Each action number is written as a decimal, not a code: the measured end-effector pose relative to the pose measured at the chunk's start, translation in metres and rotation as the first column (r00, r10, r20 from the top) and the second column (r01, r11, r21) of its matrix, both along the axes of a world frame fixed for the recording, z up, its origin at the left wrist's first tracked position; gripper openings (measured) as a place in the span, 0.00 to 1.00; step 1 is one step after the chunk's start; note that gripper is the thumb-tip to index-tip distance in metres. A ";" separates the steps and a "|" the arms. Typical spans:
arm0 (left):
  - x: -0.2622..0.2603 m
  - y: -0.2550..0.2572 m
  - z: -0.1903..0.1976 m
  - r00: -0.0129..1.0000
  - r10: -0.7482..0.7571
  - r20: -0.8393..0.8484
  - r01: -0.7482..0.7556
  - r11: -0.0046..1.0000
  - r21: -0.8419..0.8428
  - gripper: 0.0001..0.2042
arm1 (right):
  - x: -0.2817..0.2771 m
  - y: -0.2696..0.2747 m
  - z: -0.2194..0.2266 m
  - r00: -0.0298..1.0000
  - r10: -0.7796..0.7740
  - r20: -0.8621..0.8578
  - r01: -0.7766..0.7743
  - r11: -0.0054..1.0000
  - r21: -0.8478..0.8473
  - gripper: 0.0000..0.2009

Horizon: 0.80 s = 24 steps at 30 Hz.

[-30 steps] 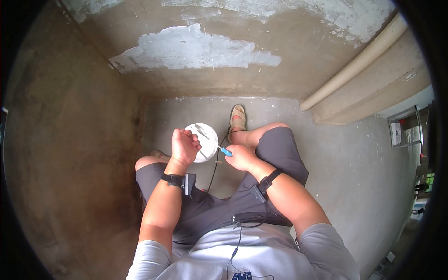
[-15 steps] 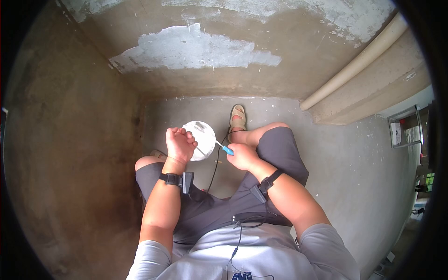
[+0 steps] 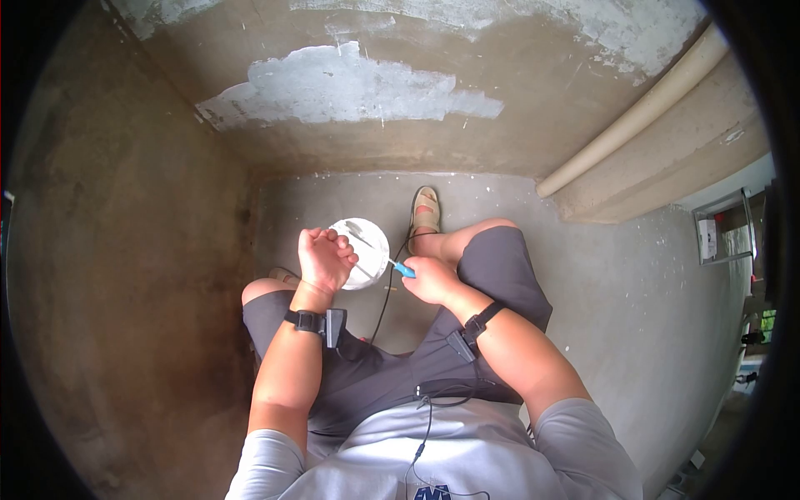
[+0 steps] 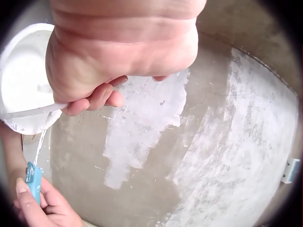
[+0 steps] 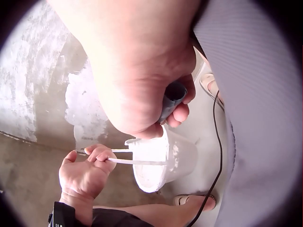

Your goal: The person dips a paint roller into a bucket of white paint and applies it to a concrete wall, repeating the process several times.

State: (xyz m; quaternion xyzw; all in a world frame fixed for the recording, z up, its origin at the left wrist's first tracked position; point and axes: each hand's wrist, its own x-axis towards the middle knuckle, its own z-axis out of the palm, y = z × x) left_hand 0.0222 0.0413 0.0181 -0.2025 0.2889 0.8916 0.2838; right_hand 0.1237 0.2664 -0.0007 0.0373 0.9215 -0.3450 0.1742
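A white bucket (image 5: 182,153) with whitish material inside hangs tilted in front of the person, its mouth turned toward the left hand in the right wrist view. The left hand (image 3: 327,257) holds the bucket's thin white bail handle (image 5: 142,162), fingers curled round it. In the right hand (image 3: 431,281) is a tool with a blue handle (image 4: 34,182), gripped with the thumb along it. Its thin, white-smeared shaft (image 4: 40,144) reaches to the bucket's rim. The tool's far end is hidden by the bucket, so I cannot tell its kind.
The person sits low, knees apart, one sandalled foot (image 3: 425,208) right of the bucket. A black cable (image 3: 382,310) runs along the floor between the legs. Ahead stands a wall with a white coated patch (image 3: 350,83); a pipe (image 3: 633,108) runs along the right.
The left hand and bucket shifted slightly left, then the bucket came back right. The right hand with the blue-handled tool moved slightly right and back.
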 end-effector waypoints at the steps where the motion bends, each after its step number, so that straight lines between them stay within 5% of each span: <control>1: 0.000 0.001 0.000 1.000 -0.002 0.000 0.002 1.000 0.005 0.15 | 0.000 0.000 0.000 1.000 0.009 0.006 -0.009 1.000 0.009 0.08; 24: 0.001 0.002 -0.007 0.999 -0.029 -0.021 0.028 0.997 -0.073 0.11 | 0.000 0.001 0.007 0.998 -0.013 0.056 0.014 1.000 -0.012 0.10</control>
